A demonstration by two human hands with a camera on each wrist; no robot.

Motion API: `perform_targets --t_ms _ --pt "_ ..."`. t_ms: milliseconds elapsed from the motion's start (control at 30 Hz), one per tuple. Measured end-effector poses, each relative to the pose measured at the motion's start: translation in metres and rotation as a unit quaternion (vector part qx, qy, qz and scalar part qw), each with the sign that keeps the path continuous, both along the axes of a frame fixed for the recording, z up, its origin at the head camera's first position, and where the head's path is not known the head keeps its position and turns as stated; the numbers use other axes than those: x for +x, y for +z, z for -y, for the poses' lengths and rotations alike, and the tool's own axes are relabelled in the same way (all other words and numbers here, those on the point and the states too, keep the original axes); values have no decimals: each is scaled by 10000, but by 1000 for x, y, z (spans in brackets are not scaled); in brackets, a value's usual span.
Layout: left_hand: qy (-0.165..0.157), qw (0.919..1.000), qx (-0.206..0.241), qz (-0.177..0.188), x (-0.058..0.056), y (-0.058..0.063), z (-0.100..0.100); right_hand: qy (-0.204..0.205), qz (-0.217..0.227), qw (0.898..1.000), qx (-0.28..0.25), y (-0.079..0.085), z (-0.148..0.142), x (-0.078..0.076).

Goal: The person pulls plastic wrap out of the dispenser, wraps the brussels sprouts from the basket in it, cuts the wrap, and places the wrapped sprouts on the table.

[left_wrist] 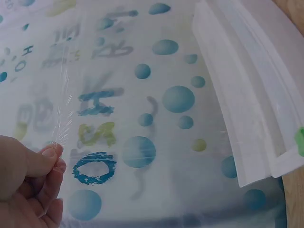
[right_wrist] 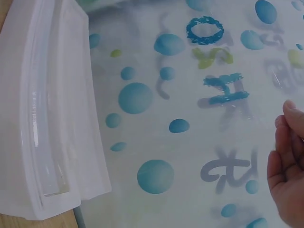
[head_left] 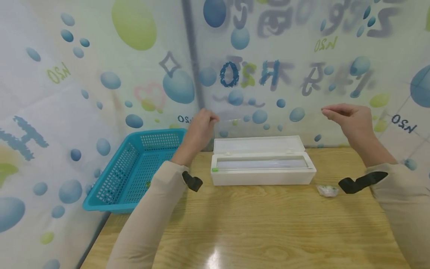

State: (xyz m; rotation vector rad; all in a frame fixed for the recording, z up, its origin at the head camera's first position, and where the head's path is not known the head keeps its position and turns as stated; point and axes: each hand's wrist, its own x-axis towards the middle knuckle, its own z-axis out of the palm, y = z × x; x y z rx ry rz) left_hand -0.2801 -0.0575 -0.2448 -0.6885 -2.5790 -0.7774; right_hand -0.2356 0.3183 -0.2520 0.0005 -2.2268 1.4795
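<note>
Cling film (left_wrist: 61,109) is pinched by the left hand (head_left: 201,127) and the right hand (head_left: 352,120), stretched sideways; below, between them and nearer the left, the white film dispenser (head_left: 263,177) is set lengthwise along the counter's (head_left: 268,224) far edge.

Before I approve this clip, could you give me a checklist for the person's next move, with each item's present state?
1. Left hand pinching the film: ok, thumb and fingertips meet on it.
2. Right hand closed at the fingertips: ok, though the film there is very faint.
3. Film smooth: not ok, creases gather at the left fingertips.
4. Film cut free of the box: cannot tell, it is too clear to trace.
5. Lid shut, if no more film is needed: not ok, it stands open.
6. Basket within view: ok, on the table's left side, partly behind the left arm.
</note>
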Motion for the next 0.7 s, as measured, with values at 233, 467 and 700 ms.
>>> perform_targets --t_ms 233,467,700 --pt "-153 9989 146 -412 8 19 1 -67 -277 9993 -256 16 2 11" --pt "-134 9977 219 -621 18 34 3 210 -639 9949 -750 32 4 19" --pt "-158 9945 292 -992 27 44 5 407 -965 9860 -1296 44 7 24"
